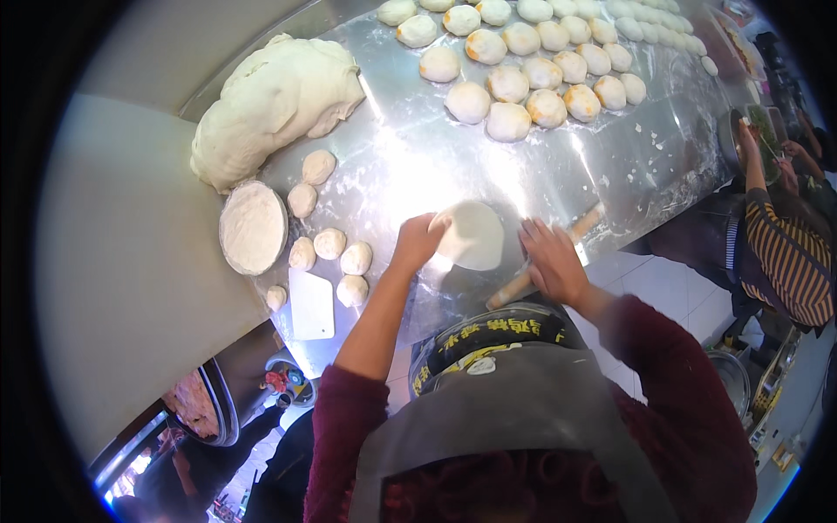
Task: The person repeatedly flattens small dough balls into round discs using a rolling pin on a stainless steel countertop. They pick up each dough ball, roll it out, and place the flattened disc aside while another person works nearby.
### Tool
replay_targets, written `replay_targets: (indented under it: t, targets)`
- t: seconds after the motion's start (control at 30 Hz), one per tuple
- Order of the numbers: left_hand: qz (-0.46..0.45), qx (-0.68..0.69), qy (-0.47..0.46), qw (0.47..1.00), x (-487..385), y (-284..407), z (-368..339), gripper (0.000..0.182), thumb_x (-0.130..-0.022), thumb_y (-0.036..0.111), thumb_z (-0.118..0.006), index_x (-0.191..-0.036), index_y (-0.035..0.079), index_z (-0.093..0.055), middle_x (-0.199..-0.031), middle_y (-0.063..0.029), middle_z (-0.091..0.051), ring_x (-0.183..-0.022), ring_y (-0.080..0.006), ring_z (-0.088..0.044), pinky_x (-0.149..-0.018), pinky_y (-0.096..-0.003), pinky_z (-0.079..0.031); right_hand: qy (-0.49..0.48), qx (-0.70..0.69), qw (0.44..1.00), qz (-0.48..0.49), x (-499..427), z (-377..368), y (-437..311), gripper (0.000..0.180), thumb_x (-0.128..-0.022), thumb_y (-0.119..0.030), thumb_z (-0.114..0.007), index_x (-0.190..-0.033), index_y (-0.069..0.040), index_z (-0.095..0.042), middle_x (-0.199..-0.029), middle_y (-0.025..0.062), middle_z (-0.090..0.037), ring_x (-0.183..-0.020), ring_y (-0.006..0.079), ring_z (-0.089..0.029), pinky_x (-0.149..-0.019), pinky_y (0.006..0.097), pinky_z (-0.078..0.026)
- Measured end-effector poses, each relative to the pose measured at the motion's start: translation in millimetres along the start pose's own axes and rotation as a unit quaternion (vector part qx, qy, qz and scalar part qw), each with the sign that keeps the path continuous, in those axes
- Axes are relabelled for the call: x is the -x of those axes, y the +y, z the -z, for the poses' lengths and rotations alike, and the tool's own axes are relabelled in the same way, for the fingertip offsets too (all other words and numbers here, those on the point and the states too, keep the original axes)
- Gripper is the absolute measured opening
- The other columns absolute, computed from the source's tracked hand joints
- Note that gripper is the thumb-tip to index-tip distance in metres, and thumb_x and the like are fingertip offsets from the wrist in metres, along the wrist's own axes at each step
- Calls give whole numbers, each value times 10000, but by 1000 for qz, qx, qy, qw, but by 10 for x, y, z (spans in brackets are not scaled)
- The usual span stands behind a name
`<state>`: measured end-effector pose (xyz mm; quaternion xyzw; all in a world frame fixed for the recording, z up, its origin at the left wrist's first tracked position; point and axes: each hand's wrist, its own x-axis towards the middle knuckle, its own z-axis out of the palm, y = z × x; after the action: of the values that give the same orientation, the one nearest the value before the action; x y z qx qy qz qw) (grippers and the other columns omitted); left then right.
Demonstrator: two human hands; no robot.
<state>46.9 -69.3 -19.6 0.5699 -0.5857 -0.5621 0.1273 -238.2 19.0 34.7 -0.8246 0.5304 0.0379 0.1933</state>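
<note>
A flat round of dough (480, 238) is before me at the front of the floured metal table (418, 170). My left hand (420, 240) pinches its left edge, thumb on top. To the right of the dough, my right hand (556, 261) lies over a wooden rolling pin (510, 289), palm on it and fingers stretched forward. Both ends of the pin show, slanting from near my apron to the far right; its middle is hidden under the hand. The pin and dough are apart.
Several dough balls (330, 244) lie at left by a white scraper (312, 307) and a bowl of flour (254, 227). A large dough mass (281, 104) sits behind. Rows of filled buns (508, 84) cover the far side. At right, a person in a striped sleeve (785, 248) works.
</note>
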Motion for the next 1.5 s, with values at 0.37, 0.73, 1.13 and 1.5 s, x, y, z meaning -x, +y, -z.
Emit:
replay_targets:
  t: [0.37,0.73,1.13,1.5]
  targets:
    - [-61,-139,-4,988,-280,126,66,340,-898,297,-705,-1076,10,-742,-913,-233,-739,-821,-356,-728,-784,-432,-557,121,41,991,40,-786,11,-68,676,-915,-217,-641,-1514,-4,-412,-1602,200,-390,-1488,362,-364,-1192,525,-305]
    - [-78,-217,-16,973,-312,388,-115,369,-908,346,-713,-1057,10,-753,-850,-215,-725,-797,-321,-718,-757,-424,-550,241,-16,968,73,-1287,127,-85,636,-923,-197,-602,-1494,29,-438,-1559,235,-440,-1430,402,-433,-1176,526,-332]
    - [-62,-216,-26,974,-129,504,-228,430,-879,413,-710,-1037,15,-755,-867,-230,-732,-789,-415,-699,-763,-452,-554,208,0,977,52,-1099,122,35,658,-931,-207,-590,-1515,32,-405,-1598,217,-400,-1475,357,-393,-1210,509,-287]
    - [-79,3,-25,997,163,330,-183,390,-937,384,-661,-984,4,-737,-885,-224,-727,-837,-369,-712,-799,-440,-553,33,-30,998,35,-173,-102,180,727,-879,-241,-616,-1519,37,-410,-1619,214,-359,-1513,374,-315,-1206,565,-252]
